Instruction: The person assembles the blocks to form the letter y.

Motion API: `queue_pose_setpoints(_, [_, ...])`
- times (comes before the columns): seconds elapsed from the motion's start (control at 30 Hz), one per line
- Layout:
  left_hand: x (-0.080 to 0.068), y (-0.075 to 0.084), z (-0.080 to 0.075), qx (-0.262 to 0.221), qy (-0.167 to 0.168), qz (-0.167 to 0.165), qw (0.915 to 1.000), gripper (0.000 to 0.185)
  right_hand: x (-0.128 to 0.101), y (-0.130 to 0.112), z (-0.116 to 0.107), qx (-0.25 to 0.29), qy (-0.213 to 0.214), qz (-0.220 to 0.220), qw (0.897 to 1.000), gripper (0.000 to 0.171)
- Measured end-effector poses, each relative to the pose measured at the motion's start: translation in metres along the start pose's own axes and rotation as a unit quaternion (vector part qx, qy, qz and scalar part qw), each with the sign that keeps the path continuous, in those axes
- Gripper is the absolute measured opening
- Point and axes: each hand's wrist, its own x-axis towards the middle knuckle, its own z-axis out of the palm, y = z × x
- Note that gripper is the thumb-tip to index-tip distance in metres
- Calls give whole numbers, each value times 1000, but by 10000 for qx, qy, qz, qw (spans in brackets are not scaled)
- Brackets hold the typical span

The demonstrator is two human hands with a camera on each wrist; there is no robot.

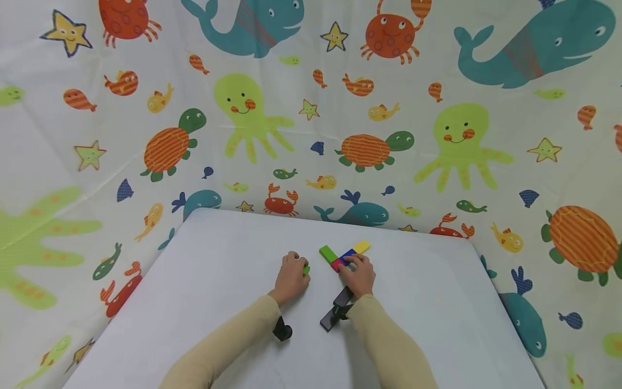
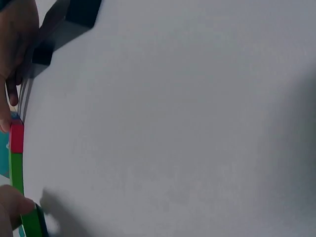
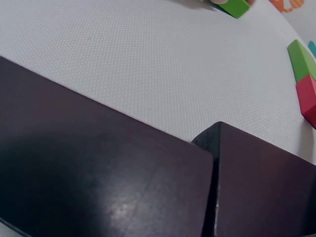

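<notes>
My left hand [image 1: 290, 278] pinches a small green block [image 1: 306, 269] at the middle of the white table. In the left wrist view the thumb presses on this held block [image 2: 32, 224]. To the right, another green block [image 1: 328, 253], a red block [image 1: 336, 265], a blue block [image 1: 347, 256] and a yellow block [image 1: 362, 247] form a V, with the red one at its near corner. My right hand [image 1: 359, 275] has thumb and forefinger at the blue block, beside the red one, and appears to pinch it. Its fingertips are out of the right wrist view.
Black wrist mounts [image 1: 335, 312] hang by both sleeves, the right one low over the white table [image 1: 427, 302]. A curtain [image 1: 301, 146] printed with sea animals stands behind the table's far edge and along its sides.
</notes>
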Motion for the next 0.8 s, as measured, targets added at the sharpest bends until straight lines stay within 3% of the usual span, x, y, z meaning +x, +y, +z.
queue_pose_setpoints(0.13, [6, -8, 0, -918, -64, 16, 9958, 22, 2, 0, -1, -13, -81, 113, 9999, 34])
queue_pose_setpoints(0.33, [10, -17, -1, -1726, -147, -51, 9849, 29, 3, -1, -2, 13, -57, 114, 9999, 33])
queue_pose_setpoints(0.5, [12, -23, 0, -1682, -9, -319, 9852, 40, 2, -5, -3, 28, -82, 117, 9999, 34])
queue_pose_setpoints(0.63, [13, -28, 1, -1632, 275, -376, 9855, 37, 1, -7, -4, 83, -124, 188, 9997, 35])
queue_pose_setpoints(0.8, [11, -26, -1, -1394, 401, -505, 9881, 36, -1, -9, -5, 123, -154, 198, 9996, 34])
